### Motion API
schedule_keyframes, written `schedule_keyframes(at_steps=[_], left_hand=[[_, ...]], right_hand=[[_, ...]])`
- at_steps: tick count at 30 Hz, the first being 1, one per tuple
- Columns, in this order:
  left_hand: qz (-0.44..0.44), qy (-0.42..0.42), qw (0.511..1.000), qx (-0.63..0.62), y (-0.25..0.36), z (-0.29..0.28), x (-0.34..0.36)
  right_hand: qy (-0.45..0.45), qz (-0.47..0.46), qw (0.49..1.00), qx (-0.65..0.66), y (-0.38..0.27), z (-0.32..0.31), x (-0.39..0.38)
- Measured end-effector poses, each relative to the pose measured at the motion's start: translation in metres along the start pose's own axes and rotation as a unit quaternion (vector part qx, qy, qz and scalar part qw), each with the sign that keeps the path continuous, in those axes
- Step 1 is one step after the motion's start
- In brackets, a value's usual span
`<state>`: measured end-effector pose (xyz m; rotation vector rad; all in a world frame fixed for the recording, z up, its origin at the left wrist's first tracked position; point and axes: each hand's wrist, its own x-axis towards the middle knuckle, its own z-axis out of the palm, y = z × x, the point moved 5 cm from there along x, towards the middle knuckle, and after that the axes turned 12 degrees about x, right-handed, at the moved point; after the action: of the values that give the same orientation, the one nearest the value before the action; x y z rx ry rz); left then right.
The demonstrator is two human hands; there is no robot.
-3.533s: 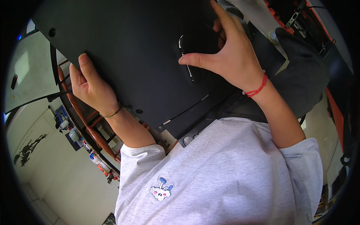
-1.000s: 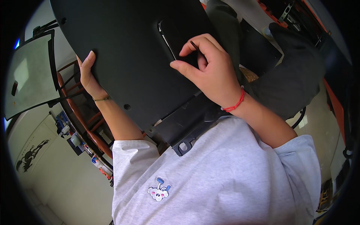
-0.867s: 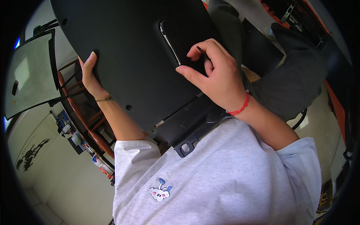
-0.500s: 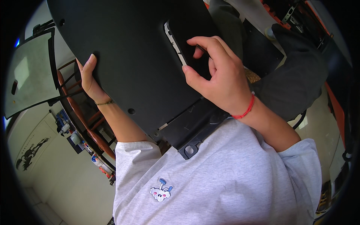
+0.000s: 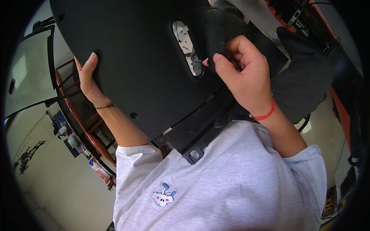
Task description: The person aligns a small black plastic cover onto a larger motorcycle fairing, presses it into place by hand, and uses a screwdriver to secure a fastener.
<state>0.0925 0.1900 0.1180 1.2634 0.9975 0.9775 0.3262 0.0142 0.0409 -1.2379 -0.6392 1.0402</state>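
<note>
A large black plastic panel [image 5: 127,65] leans up in front of me, its lower corner near my shirt. My left hand [image 5: 89,79] grips its left edge, thumb on the front face and the other fingers hidden behind. A long rounded slot [image 5: 184,41] is cut through the panel, and light shows through it. Just right of this slot, my right hand [image 5: 246,67] pinches the lower end of a long black oval cover [image 5: 214,32] between thumb and fingers. The cover is apart from the opening and roughly matches it in shape.
A black bracket with a ring-shaped end [image 5: 195,154] juts from the panel's lower edge against my grey shirt. To the left stand a wooden chair [image 5: 98,131] and a vehicle windscreen-like glass pane [image 5: 31,69]. Orange and black parts [image 5: 293,19] lie at the upper right.
The black oval cover has come out of the slot and moved right in my right hand, so the slot is uncovered. My left hand keeps its hold on the panel.
</note>
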Motion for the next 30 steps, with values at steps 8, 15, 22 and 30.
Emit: schedule_keyframes(at_steps=[8, 15, 22, 30], left_hand=[[-0.011, 0.010, 1.000, -0.001, -0.002, 0.000, -0.002], [-0.007, 0.017, 1.000, 0.000, -0.001, 0.000, -0.005], [-0.001, 0.024, 1.000, 0.015, -0.004, -0.002, -0.002], [0.005, 0.037, 0.999, 0.029, 0.000, -0.001, -0.006]], right_hand=[[-0.033, 0.138, 0.966, 0.217, 0.009, 0.003, -0.006], [-0.047, 0.100, 0.985, 0.129, 0.019, 0.006, -0.005], [-0.021, -0.120, 0.985, -0.123, 0.001, 0.017, -0.004], [-0.011, -0.217, 0.949, -0.228, -0.008, 0.028, -0.007]])
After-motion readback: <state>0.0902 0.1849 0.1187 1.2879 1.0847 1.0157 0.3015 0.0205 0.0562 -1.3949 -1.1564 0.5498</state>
